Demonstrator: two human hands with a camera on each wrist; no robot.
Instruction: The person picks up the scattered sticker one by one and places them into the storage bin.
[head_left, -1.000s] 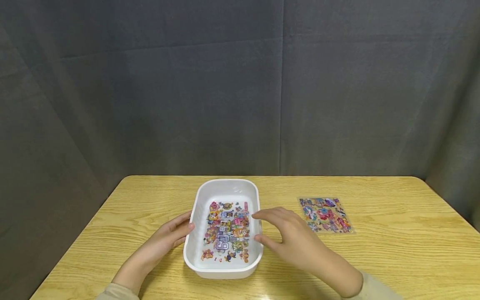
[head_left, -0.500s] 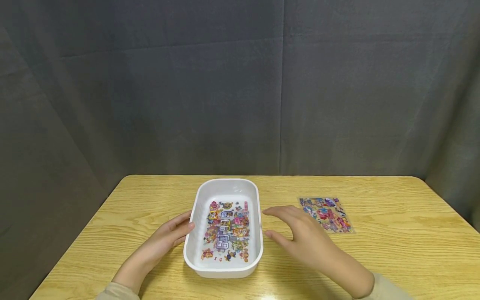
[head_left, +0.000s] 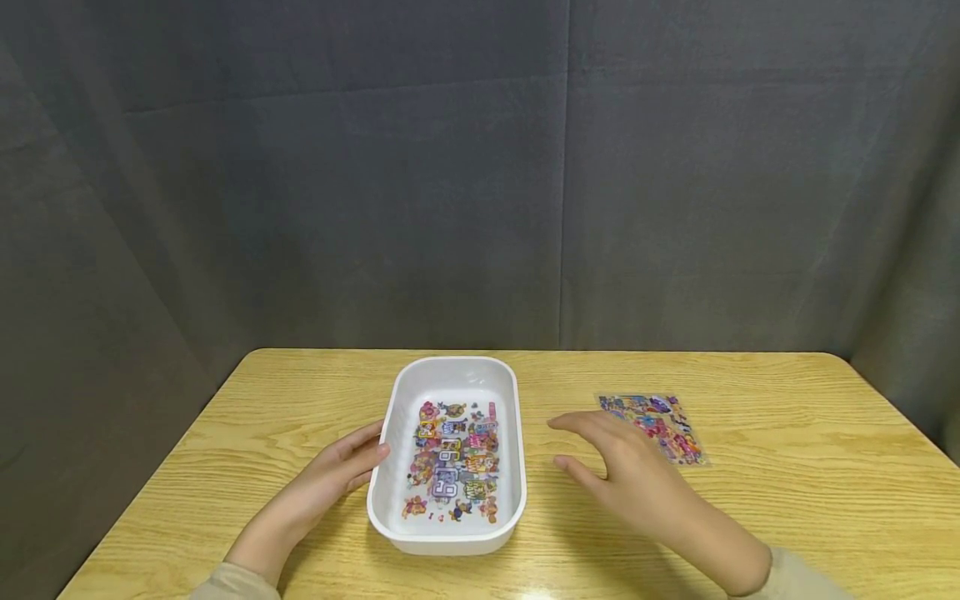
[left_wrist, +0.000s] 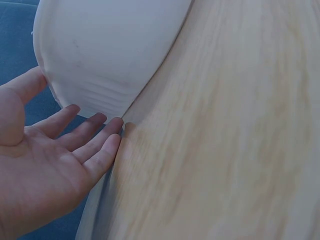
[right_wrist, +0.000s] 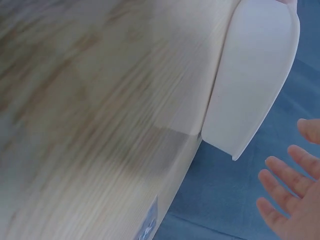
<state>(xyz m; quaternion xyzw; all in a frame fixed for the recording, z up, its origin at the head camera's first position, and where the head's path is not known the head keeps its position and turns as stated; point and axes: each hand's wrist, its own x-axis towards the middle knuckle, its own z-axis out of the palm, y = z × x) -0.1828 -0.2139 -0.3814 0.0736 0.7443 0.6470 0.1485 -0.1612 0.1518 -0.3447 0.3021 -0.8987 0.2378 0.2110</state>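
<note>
A white rectangular plastic bin (head_left: 447,546) with rounded corners stands on the table. In it lies a clear sticker sheet (head_left: 450,467) with colourful cartoon figures and letters. My left hand (head_left: 330,479) holds the bin's left side, thumb over the rim and fingers against the outer wall; in the left wrist view this hand (left_wrist: 55,160) meets the bin's wall (left_wrist: 110,55). Right of the bin, apart from it, my right hand (head_left: 637,475) hovers with fingers spread and nothing held. The right wrist view shows that hand (right_wrist: 295,190) away from the bin (right_wrist: 252,75).
A second colourful sticker sheet (head_left: 667,433) lies flat on the table to the right, partly hidden behind my right hand. The wood-grain table (head_left: 810,467) ends at a back edge in front of a dark grey cloth (head_left: 480,183).
My right hand has drawn away from the bin's right rim, moving right, and now overlaps the second sticker sheet in view. The left hand and the bin have stayed put.
</note>
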